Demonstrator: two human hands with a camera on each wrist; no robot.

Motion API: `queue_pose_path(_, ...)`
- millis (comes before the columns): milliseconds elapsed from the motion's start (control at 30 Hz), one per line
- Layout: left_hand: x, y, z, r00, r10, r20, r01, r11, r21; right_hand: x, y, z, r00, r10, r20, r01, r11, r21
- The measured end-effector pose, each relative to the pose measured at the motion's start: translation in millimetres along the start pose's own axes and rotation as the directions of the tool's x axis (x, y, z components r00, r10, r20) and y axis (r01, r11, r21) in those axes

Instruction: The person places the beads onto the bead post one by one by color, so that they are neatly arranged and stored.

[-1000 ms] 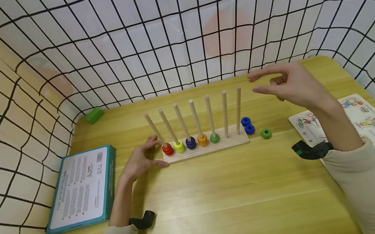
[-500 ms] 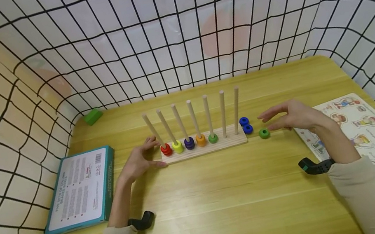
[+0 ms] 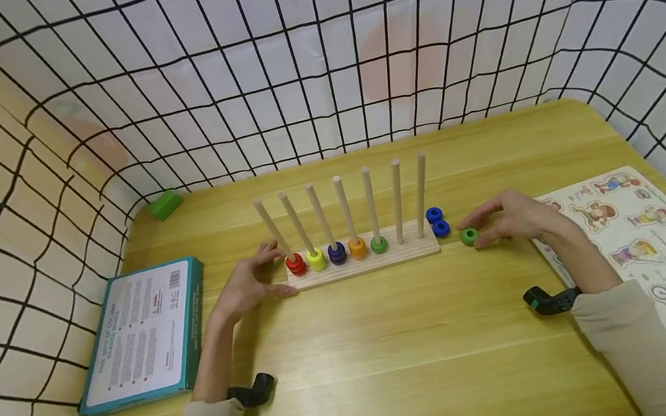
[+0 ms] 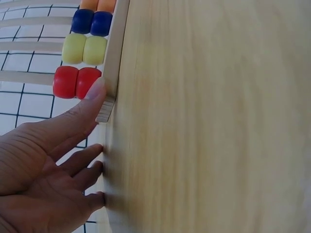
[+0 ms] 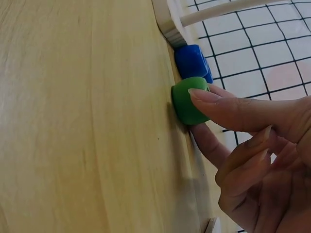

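A wooden peg stand [image 3: 370, 265] with a row of upright pegs stands mid-table. Red [image 3: 296, 265], yellow [image 3: 316, 261], dark blue [image 3: 337, 254], orange [image 3: 357, 249] and green beads [image 3: 379, 245] sit low on its left pegs; the two rightmost pegs are bare. My left hand [image 3: 246, 286] holds the stand's left end, thumb at the front corner beside the red beads [image 4: 77, 82], other fingers reaching toward the back. Right of the stand, my right hand [image 3: 518, 216] pinches a loose green bead [image 5: 189, 101] between thumb and fingers, close over the table.
Two blue beads [image 3: 438, 222] lie at the stand's right end. A picture puzzle board [image 3: 662, 254] is at right, a teal-edged box [image 3: 141, 335] at left. A green block [image 3: 166, 204] sits back left. Black netting [image 3: 311, 82] surrounds the table.
My right hand has come down from above the table to the loose green bead, and its thumb and fingers have closed on it. The left hand stays at the stand's left end.
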State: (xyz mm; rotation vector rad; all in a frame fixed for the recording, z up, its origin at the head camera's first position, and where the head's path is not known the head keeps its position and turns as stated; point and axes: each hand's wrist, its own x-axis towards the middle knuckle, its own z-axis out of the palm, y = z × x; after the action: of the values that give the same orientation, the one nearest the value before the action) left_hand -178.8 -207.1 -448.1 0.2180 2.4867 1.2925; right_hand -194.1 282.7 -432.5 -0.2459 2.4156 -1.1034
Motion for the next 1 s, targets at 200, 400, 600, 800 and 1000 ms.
queue_pose_path(200, -0.1, 0.4, 0.1, 1.0, 0.011, 0.002, -0.011, 1.0, -0.004, 0.5, -0.2, 1.5, 1.0, 0.008, -0.013, -0.008, 1.0, -0.021)
queue_pose_path(400, -0.5, -2.0, 1.1, 1.0, 0.001, -0.01, -0.002, 1.0, -0.03, 0.6, -2.4, 2.0, 1.0, 0.023, -0.014, -0.023, 1.0, -0.02)
queue_pose_path(600, 0.6, -3.0, 2.8, 0.999, -0.009, -0.032, 0.006, 0.997, -0.077, -0.8, -2.1, 1.1, 1.0, 0.018, -0.014, -0.019, 0.999, -0.03)
queue_pose_path(800, 2.6, -6.2, 4.0, 0.999, -0.021, -0.043, 0.017, 0.995, -0.103, -3.5, -0.8, -3.2, 1.0, 0.02, -0.02, -0.02, 0.999, -0.025)
queue_pose_path(1000, 2.3, -7.9, 5.5, 0.999, -0.019, -0.051, 0.013, 0.992, -0.129, -15.5, -6.8, -17.3, 0.996, 0.0, -0.093, 0.0, 1.0, 0.004)
